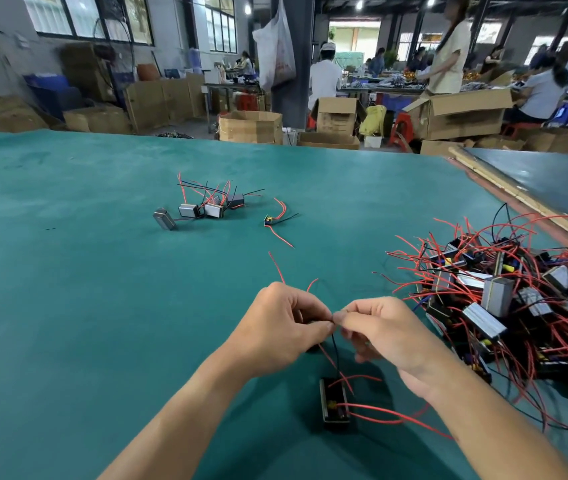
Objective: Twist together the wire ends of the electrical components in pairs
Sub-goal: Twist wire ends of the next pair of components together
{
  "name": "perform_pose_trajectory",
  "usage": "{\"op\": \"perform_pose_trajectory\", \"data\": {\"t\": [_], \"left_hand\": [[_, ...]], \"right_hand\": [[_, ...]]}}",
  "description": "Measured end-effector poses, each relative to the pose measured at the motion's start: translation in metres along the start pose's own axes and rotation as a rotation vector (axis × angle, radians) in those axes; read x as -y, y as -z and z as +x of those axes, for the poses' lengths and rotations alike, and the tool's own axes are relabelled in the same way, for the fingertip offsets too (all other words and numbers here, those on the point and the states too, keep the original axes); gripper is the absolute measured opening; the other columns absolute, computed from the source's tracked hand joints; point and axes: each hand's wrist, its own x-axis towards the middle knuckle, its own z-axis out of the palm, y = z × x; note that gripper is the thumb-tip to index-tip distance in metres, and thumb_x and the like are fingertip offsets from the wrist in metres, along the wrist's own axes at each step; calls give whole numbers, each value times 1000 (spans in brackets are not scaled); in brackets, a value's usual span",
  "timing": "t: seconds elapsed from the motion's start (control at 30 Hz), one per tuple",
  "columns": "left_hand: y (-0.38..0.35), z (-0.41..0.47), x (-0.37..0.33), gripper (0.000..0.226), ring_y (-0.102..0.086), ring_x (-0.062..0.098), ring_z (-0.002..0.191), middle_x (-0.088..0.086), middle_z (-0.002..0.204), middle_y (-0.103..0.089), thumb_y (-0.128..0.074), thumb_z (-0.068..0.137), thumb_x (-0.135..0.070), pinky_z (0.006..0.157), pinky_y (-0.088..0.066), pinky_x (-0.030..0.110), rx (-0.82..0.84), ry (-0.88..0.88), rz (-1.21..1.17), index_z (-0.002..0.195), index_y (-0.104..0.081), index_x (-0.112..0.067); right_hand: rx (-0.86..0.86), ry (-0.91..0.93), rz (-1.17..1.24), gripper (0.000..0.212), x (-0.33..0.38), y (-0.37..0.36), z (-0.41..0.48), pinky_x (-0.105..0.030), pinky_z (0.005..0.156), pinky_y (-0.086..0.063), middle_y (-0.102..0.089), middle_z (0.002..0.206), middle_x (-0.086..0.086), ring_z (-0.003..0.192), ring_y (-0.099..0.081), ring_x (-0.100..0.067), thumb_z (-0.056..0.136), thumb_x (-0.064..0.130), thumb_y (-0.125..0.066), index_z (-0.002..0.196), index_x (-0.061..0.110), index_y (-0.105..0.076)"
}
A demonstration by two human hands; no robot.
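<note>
While the left hand (277,327) and right hand (379,336) each pinch the wires (335,348) where the hands meet, the component (334,405) is below them, near the desk's (102,271) front edge.

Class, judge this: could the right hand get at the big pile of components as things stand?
Probably yes: the pile lies just beside the right hand, nothing between them, but that hand must first release the wires it pinches.

Matt green cloth-like table (102,271); shiny metal-cased components (495,296) with glossy red and black plastic-coated wires (448,237).
</note>
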Motion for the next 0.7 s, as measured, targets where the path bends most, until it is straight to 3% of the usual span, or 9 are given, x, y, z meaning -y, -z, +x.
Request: {"op": "perform_pose_trajectory", "data": {"t": [0.13,0.2,0.4,0.53,0.63,0.7], "left_hand": [[4,2,0,12,-46,10,52,-1,61,-64,-73,85,-13,50,-39,20,2,87,-87,74,-76,-17],[5,1,-1,13,-44,9,49,-2,59,-61,-73,85,-13,49,-39,18,29,117,-142,73,-76,-15],[5,0,-2,12,-43,16,55,4,60,-59,-72,86,-10,50,-36,21,33,136,-194,75,-76,-11],[2,0,-3,15,-46,8,51,-2,57,-62,-73,85,-10,50,-39,17,5,94,-155,71,-76,-16],[-2,0,-1,12,-52,8,55,3,62,-68,-74,83,-13,56,-43,22,-23,-6,-47,72,-76,-18],[-7,-1,1,8,-53,0,56,-10,63,-66,-74,82,-15,60,-41,16,-54,-154,122,75,-76,-20]], "right_hand": [[-161,317,-273,20,0,-1,-2,-21,54,-44,-62,57,7,53,-52,-6,84,10,-73,66,15,-66],[-144,465,-416,20,2,1,-4,-17,57,-44,-66,63,13,56,-54,-1,85,12,-73,68,22,-68],[-115,527,-510,16,5,9,-7,-9,61,-42,-69,69,22,61,-60,-1,84,14,-75,73,26,-74],[-70,444,-508,16,6,9,-6,-15,62,-45,-68,65,15,60,-58,-2,87,15,-71,72,21,-71],[29,138,-330,21,8,10,-4,-22,52,-42,-59,57,7,50,-48,-7,92,11,-65,71,12,-67],[103,-96,-169,24,10,12,-6,-21,45,-40,-57,57,2,45,-47,-8,94,9,-63,70,12,-65]]}}
